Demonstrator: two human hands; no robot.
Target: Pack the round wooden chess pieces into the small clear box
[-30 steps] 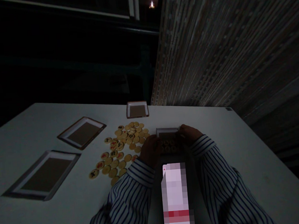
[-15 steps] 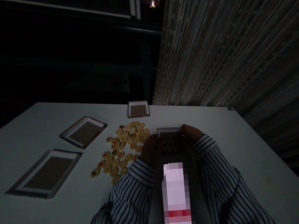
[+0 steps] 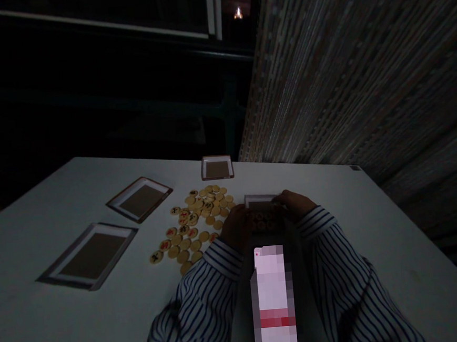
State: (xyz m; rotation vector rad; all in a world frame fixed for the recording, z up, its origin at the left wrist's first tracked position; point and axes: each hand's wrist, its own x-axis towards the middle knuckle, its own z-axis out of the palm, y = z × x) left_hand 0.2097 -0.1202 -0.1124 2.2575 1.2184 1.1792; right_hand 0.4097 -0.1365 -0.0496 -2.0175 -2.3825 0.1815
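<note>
Both hands are at a small shallow box with a pale rim, which lies on the white table and holds several round xiangqi pieces in rows at its near end. My left hand grips the box's left side, its fingertips deep in shadow. By the upper right corner is my right hand, its fingers pinched together at the rim; whatever is between them is too dark to make out. Left of the box spreads a loose heap of wooden xiangqi pieces, some showing red or black characters, others blank.
Three more shallow boxes stand around the heap: one at the near left, one behind it, one at the back. A lit phone lies between my forearms. A strand curtain hangs beyond the white table.
The view has turned slightly left, so the table and everything on it appears shifted to the right. Both hands stay at the box.
</note>
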